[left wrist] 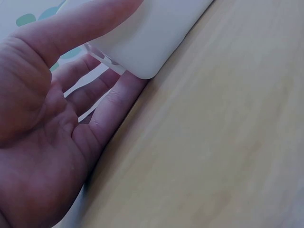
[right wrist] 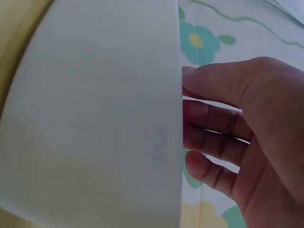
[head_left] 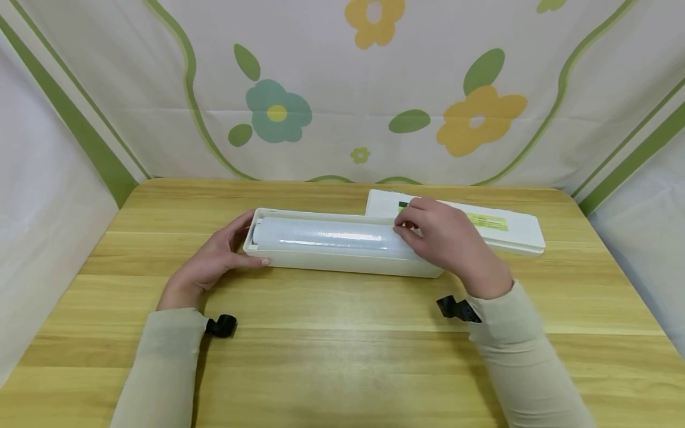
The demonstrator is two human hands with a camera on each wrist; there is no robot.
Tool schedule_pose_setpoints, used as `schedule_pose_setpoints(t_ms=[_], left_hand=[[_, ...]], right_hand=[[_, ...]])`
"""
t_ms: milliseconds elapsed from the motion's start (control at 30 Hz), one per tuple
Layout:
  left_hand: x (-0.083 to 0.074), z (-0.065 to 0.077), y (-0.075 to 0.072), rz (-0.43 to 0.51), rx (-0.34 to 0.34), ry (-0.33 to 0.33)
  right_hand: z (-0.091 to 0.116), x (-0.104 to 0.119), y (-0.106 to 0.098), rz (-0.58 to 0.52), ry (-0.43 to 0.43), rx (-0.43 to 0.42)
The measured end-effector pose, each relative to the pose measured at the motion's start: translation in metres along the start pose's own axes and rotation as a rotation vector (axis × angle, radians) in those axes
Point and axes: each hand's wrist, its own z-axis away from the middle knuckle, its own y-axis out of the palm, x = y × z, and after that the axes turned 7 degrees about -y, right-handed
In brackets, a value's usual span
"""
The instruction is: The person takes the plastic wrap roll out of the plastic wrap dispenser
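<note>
Head view: on the wooden surface (head_left: 321, 368), a white box (head_left: 342, 263) stood mid-frame, its lid (head_left: 521, 230) already off, centre right. The film roll (head_left: 332, 236) lay inside, apparently not yet drawn out. The left hand (head_left: 216, 255) gripped the box's left end; the right hand (head_left: 448, 238) bunched its fingertips at the roll, any pinch unclear.

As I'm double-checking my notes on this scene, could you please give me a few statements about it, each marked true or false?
1. The cling film roll lies inside the white box. True.
2. The left grip holds the box's left end. True.
3. The box is closed. False: it is open, and a white lid lies behind its right-hand part.
4. The right grip is at the roll's right-hand part. True.
5. The person wears black. False: the visible sleeves are beige.
</note>
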Motion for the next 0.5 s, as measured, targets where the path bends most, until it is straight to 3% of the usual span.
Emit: schedule_pose_setpoints(t_ms=[167, 500], left_hand=[[-0.001, 0.0, 0.001, -0.008, 0.003, 0.004], [0.001, -0.001, 0.0, -0.017, -0.008, 0.004]], right_hand=[[-0.002, 0.008, 0.008, 0.03, -0.071, -0.045], [-0.003, 0.015, 0.009, 0.003, -0.005, 0.052]])
